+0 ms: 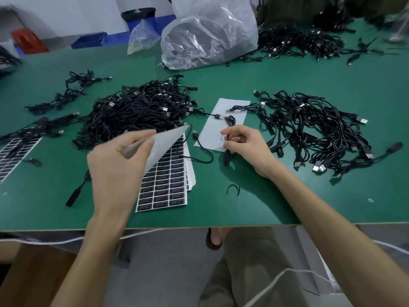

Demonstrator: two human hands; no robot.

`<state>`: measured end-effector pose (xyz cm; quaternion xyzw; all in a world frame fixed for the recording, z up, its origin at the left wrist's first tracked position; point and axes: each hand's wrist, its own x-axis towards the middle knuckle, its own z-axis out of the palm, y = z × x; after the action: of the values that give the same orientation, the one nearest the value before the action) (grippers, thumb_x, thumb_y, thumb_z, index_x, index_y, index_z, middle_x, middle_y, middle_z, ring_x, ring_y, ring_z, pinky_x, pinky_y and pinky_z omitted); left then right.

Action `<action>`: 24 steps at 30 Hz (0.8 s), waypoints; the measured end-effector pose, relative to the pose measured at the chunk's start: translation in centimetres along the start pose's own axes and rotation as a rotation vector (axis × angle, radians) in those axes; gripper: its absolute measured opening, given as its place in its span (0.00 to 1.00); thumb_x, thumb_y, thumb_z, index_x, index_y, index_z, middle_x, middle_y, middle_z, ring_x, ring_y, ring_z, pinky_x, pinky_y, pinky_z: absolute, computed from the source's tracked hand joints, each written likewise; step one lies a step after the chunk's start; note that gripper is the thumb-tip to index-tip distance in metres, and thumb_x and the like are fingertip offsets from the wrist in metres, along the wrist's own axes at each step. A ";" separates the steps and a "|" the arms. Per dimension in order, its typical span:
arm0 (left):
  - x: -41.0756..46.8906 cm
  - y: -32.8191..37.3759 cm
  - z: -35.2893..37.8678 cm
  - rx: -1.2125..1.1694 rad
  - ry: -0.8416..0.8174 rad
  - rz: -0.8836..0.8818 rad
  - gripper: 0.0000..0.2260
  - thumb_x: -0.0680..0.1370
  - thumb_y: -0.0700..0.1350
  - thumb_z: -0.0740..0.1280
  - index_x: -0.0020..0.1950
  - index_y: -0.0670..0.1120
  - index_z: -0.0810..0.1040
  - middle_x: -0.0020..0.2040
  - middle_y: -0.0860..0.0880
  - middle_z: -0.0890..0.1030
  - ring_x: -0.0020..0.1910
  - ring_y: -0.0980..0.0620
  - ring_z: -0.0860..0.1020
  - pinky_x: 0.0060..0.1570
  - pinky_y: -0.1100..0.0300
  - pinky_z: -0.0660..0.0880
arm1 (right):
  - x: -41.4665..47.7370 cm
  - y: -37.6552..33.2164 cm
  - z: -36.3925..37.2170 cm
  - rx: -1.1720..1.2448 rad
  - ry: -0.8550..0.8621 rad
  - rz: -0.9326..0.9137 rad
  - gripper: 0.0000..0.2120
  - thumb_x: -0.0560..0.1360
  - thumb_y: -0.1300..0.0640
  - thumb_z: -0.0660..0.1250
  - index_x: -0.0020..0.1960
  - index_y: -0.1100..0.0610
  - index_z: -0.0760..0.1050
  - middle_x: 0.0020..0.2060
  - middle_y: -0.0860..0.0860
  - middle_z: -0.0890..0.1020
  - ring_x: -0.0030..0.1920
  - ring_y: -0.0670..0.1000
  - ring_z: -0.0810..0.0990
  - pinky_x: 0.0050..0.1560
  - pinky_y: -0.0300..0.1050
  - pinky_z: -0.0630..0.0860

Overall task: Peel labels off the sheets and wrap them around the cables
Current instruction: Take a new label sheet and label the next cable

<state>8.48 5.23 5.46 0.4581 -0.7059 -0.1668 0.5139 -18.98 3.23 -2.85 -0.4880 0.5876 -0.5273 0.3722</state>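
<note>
The left hand (pixel 119 167) pinches the lifted top of the sheet (pixel 164 185), and at 3 o'clock from it the right hand (pixel 245 145) pinches a cable (pixel 226 157).

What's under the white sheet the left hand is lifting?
A stack of label sheets, rows of black labels showing, lies on the green table. The left hand and the lifted sheet cover the stack's upper left part.
</note>
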 end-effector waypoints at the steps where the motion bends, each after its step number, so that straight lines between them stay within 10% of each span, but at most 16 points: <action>1: 0.3 1.0 0.0 -0.023 0.044 0.063 0.10 0.79 0.41 0.73 0.58 0.53 0.84 0.50 0.69 0.82 0.49 0.71 0.81 0.52 0.77 0.74 | 0.0 0.0 0.0 0.018 0.003 0.004 0.13 0.76 0.68 0.72 0.58 0.57 0.82 0.48 0.57 0.82 0.42 0.51 0.80 0.51 0.43 0.81; 11: -2.5 3.0 8.4 -0.115 -0.271 0.334 0.11 0.81 0.39 0.71 0.63 0.44 0.84 0.57 0.52 0.86 0.55 0.60 0.84 0.57 0.63 0.80 | 0.1 0.1 -1.0 0.458 0.223 0.054 0.12 0.79 0.72 0.62 0.59 0.65 0.79 0.47 0.58 0.82 0.44 0.53 0.79 0.43 0.46 0.78; 18: -3.3 2.5 12.5 -0.252 -0.430 -0.029 0.10 0.82 0.42 0.69 0.61 0.50 0.86 0.55 0.63 0.85 0.57 0.67 0.80 0.58 0.72 0.73 | -0.1 -0.1 -1.2 0.612 0.314 0.078 0.10 0.80 0.70 0.61 0.54 0.64 0.80 0.45 0.58 0.84 0.40 0.54 0.82 0.45 0.50 0.80; 24: -3.5 2.3 12.5 -0.349 -0.815 -0.120 0.28 0.82 0.69 0.53 0.68 0.56 0.80 0.63 0.61 0.83 0.60 0.66 0.78 0.59 0.68 0.72 | 0.0 -0.2 -1.6 0.529 0.353 0.104 0.09 0.80 0.58 0.69 0.53 0.63 0.84 0.44 0.54 0.82 0.42 0.48 0.79 0.50 0.47 0.77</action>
<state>-3.39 6.34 -0.08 0.3014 -0.7842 -0.4798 0.2530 -20.49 3.66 -2.34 -0.2446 0.5098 -0.7185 0.4049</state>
